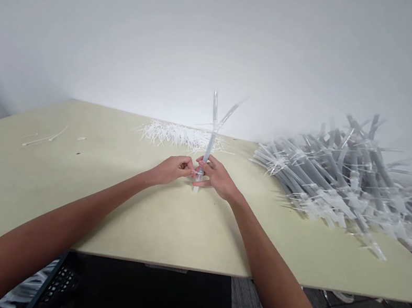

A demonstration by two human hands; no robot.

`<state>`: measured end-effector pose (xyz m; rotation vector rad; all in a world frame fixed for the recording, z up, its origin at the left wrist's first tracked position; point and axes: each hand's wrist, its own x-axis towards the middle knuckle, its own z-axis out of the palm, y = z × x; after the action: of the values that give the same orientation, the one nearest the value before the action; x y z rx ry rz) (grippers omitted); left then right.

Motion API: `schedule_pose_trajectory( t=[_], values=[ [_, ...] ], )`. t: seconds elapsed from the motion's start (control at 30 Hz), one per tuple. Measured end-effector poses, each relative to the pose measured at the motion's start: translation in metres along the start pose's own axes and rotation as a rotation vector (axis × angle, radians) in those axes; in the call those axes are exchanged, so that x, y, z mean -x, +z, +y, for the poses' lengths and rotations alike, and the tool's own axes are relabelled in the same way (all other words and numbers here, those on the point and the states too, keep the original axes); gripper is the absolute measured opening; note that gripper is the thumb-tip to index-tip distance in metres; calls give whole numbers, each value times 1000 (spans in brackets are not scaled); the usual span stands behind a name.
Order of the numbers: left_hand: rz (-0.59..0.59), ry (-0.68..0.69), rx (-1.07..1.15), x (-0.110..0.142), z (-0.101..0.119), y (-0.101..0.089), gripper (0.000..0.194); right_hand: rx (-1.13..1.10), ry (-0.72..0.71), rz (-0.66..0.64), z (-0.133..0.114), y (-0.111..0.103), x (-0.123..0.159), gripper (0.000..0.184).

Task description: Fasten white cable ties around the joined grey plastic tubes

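Note:
A Y-shaped clear plastic tube [212, 139] stands nearly upright over the middle of the table, its two arms pointing up and a white end piece at the bottom. My right hand [217, 177] is closed around its lower stem. Beside it, my left hand [175, 170] pinches at the stem near the bottom, where a thin white zip tie seems to lie around the tube; the fingers partly hide it. Behind the hands lies a heap of white zip ties [177, 135].
A large pile of similar tubes [323, 169] covers the table's right side. A few loose zip ties [44, 141] lie on the left of the pale table [128, 230]. A dark crate [55, 284] with plastic pieces stands below the front edge. A wall rises behind.

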<state>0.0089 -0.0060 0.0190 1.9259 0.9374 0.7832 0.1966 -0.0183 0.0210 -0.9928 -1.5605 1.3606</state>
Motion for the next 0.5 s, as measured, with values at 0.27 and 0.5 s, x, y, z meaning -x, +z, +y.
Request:
schedule_pose_trajectory(
  t=[0.27,0.5],
  values=[
    [23,37,-64,-3,-6,2,27,0,21,11,-4,3,1,27],
    [21,47,-58,-3,-7,2,26,10,15,10,0,2,0,28]
  ],
)
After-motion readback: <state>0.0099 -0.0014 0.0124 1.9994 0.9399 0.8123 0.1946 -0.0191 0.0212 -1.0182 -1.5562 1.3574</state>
